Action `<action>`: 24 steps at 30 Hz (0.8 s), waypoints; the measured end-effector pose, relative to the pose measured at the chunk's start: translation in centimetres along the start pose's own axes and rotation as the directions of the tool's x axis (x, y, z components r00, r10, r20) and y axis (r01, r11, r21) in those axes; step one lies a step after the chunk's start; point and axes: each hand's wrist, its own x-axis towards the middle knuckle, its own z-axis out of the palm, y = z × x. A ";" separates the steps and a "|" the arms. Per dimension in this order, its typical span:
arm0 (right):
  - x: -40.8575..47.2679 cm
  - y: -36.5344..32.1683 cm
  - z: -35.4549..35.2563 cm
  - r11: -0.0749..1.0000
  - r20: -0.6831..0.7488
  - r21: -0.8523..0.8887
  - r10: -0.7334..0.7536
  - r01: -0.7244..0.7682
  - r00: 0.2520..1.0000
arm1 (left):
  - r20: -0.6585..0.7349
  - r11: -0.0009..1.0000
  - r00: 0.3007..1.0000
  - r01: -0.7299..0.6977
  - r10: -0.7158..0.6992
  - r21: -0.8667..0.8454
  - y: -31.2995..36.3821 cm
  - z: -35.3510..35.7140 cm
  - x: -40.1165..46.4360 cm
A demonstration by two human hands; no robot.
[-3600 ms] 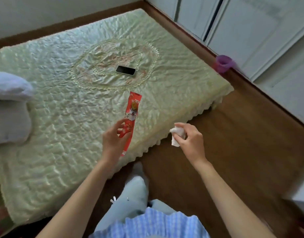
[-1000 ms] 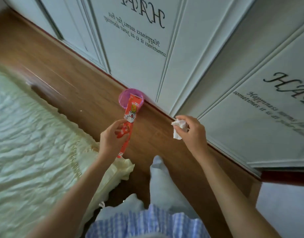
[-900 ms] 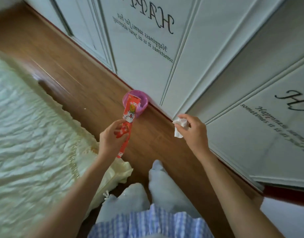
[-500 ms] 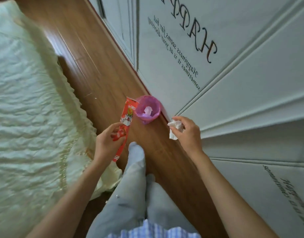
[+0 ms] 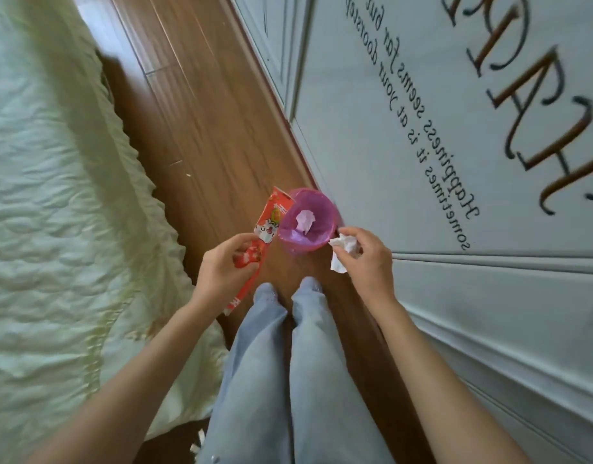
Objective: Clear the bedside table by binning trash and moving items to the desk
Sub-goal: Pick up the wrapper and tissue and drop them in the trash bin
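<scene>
Person has closed in on the small pink bin [image 5: 308, 220]; half a second back it sat farther ahead, now both hands flank its rim. Left hand [image 5: 225, 265], fingers pinched on a long red snack wrapper [image 5: 262, 238], its top end beside the bin's left edge. Right hand [image 5: 367, 259], fingers clenched on a crumpled white tissue [image 5: 342, 252] at the bin's right edge. Another tissue wad [image 5: 304, 220] lies inside. Bin stands on the wood floor [image 5: 208, 122] against a white lettered door [image 5: 422, 128]. Bed [image 5: 47, 195] at left.
</scene>
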 end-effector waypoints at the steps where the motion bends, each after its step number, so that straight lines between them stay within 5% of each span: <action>1: 1.1 0.9 1.0 1.000 0.001 0.009 0.018 -0.018 1.000 | 0.014 1.000 1.000 0.004 -0.004 0.002 -0.5 1.0 1.5; 24: 13.2 19.9 15.0 0.991 0.218 -0.042 0.132 -0.126 0.967 | 0.300 0.931 0.886 0.364 -0.353 0.021 -15.6 25.4 27.6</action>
